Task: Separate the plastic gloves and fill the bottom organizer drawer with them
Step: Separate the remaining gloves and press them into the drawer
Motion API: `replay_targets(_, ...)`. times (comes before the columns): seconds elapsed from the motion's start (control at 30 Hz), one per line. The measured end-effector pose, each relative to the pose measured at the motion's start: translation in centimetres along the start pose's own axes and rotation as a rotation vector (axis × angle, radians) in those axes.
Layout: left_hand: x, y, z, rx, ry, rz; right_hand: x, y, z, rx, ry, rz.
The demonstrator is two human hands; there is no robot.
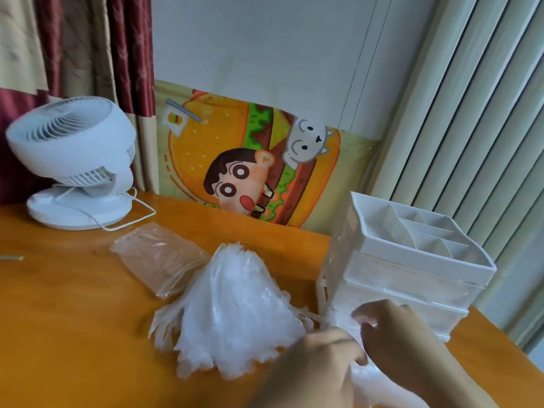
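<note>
A fanned stack of clear plastic gloves (232, 313) lies on the orange table (73, 319), left of a white drawer organizer (406, 269). My left hand (321, 360) and my right hand (394, 334) are close together at the organizer's front lower corner, both pinching thin clear glove plastic (362, 375) that trails down between them. My right hand covers part of the bottom drawer front, so I cannot tell whether that drawer stands pulled out. The organizer's top tray has empty dividers.
A clear plastic bag (159, 257) lies behind the glove stack. A white desk fan (73, 160) with its cord stands at the back left. A cartoon burger cloth (253, 160) hangs at the wall, with curtains on both sides. The table edge runs just right of the organizer.
</note>
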State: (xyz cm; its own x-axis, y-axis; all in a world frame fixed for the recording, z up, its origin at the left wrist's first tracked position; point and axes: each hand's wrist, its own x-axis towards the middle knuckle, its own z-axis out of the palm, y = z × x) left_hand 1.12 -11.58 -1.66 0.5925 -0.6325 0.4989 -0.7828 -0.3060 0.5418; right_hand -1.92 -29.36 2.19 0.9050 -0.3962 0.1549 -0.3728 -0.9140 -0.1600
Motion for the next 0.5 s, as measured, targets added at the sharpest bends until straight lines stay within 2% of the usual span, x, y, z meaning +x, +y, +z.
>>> replay_targets(0.1,0.2,-1.9,-5.3,0.003,0.269,-0.196,-0.7,-2.9,-0.3,0.049,0.241,-0.05)
replay_targets(0.2,-0.1,-7.3,-8.4,0.041,0.59,-0.4,-1.2,-6.7,0.7,0.28,0.295,-0.179)
replay_targets(0.23,-0.1,-9.2,-8.8,0.017,0.641,-0.49,-1.2,-7.8,1.5,0.342,0.314,-0.233)
replay_targets(0.33,-0.6,-13.8,-7.9,-0.08,0.572,-0.694,-1.4,-11.3,4.6,0.398,0.352,-0.445)
replay_targets(0.43,-1.0,-15.3,-6.4,-0.129,0.461,-0.672,-1.5,-13.2,8.2,0.278,0.288,-0.591)
replay_targets(0.5,-1.2,-15.1,-6.4,-0.071,0.452,-0.609,-1.1,-13.3,10.1,0.243,0.227,-0.537)
